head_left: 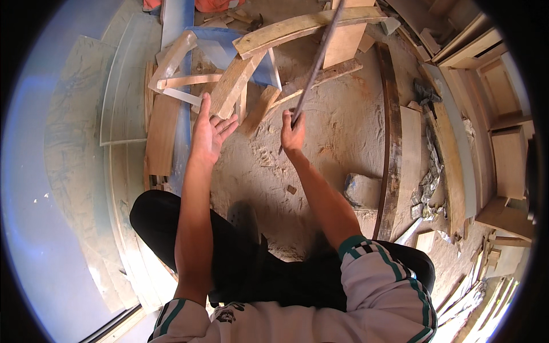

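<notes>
My left hand [207, 136] is open, palm turned up and fingers spread, just below the near end of a thick wooden block [237, 83]. A narrow pale strip [182, 96] reaches to its fingertips; I cannot tell whether they touch. My right hand [293, 132] is closed around the lower part of a long, thin dark rod [316, 66]. The rod slants up and away, passing in front of a curved wooden piece [280, 35]. That curved piece lies across the top of the block. Behind them stand a blue panel [264, 71] and an angled wooden frame [171, 60].
A dark timber [390, 137] lies lengthwise on the dusty floor at right, beside a pale brick-like block [363, 191]. Boards and cabinet-like wooden frames [503, 86] crowd the far right. Clear sheets [128, 86] lean at left. A small chip [291, 189] lies between my arms.
</notes>
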Demonstrator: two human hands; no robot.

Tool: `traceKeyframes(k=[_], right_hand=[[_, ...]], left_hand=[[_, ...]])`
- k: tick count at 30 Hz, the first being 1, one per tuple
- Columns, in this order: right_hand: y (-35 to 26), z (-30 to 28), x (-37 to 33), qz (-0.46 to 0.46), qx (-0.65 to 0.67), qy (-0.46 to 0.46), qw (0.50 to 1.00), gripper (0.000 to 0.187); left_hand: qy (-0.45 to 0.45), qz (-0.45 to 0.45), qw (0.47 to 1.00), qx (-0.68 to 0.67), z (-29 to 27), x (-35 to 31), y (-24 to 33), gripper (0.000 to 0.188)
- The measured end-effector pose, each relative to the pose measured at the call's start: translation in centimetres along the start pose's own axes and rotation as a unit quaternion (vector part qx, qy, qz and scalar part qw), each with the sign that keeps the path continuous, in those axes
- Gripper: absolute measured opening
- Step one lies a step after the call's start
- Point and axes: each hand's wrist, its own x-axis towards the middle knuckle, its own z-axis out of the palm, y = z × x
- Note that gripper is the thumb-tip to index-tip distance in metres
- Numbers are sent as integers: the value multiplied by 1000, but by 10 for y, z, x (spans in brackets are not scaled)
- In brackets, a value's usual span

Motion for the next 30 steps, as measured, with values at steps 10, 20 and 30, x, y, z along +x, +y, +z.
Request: traceKeyframes(k=[10,20,30], right_hand=[[-61,9,15,-192,-124,-300,926,38],[-72,22,21,-295,-57,-371,879,54],[1,6,77,-157,-150,-407,887,39]], left_hand=[[176,335,876,298,7,-17,-11,81],[36,387,789,475,26,-17,29,42],[83,331,834,434,44,-23,21,30]])
